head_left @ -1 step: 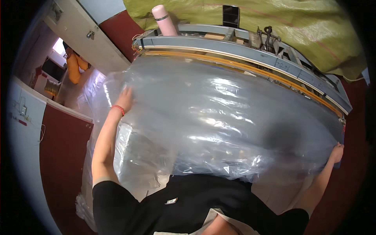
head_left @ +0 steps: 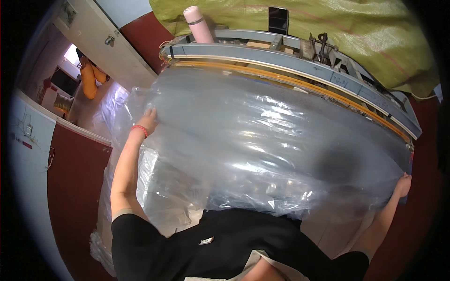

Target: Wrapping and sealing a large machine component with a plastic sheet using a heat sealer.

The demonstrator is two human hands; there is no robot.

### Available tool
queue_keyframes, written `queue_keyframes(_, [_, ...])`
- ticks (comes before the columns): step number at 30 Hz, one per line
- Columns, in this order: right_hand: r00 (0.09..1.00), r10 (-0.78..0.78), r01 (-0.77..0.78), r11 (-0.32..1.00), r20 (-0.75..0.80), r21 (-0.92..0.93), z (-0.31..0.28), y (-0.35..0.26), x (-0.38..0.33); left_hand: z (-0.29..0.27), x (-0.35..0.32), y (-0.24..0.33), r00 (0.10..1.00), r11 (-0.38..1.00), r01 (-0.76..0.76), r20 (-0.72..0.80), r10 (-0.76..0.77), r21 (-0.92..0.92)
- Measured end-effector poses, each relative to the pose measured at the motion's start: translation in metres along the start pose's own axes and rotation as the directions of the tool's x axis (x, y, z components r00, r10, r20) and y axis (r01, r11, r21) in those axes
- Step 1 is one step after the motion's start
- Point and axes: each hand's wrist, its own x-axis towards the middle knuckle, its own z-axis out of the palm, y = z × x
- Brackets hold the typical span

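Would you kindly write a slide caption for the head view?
Left hand and right hand spread a wide clear plastic sheet before a long blue-grey machine bar.

Arms spread wide; left hand [head_left: 149, 120] flat; right hand [head_left: 403, 184] gripping.

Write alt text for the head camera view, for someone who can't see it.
A person spreads a wide clear plastic sheet over a long grey machine, left hand and right hand at its opposite edges. A pink bottle stands on the machine, against a yellow-green tarp.
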Motion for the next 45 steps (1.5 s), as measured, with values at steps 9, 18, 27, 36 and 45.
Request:
queue_keyframes(9, [1.000, 0.003, -0.003, 1.000, 0.017, 0.007, 0.004, 0.001, 0.003, 0.022, 0.043, 0.084, 0.885, 0.855, -0.455, -0.234, 0.402, -0.248])
queue_keyframes(18, [1.000, -0.006, 0.005, 0.999, 0.027, 0.041, 0.020, 0.015, 0.019, 0.032, 0.075, 0.081, 0.961, 0.891, -0.263, -0.180, 0.209, -0.370])
queue_keyframes(27, [0.999, 0.005, -0.030, 0.630, 0.034, 0.776, 0.045, 0.065, 0.045, 0.059, 0.122, 0.100, 0.961, 0.906, -0.095, -0.277, -0.026, -0.412])
queue_keyframes(36, [0.994, -0.002, -0.104, 0.216, 0.107, 0.971, 0.007, 0.116, 0.042, 0.057, 0.122, 0.126, 0.949, 0.853, -0.055, -0.292, -0.116, -0.518])
queue_keyframes(45, [0.973, 0.165, -0.206, 0.298, 0.163, 0.932, -0.015, 0.029, 0.064, 0.066, 0.152, 0.101, 0.900, 0.844, -0.141, -0.422, -0.109, -0.518])
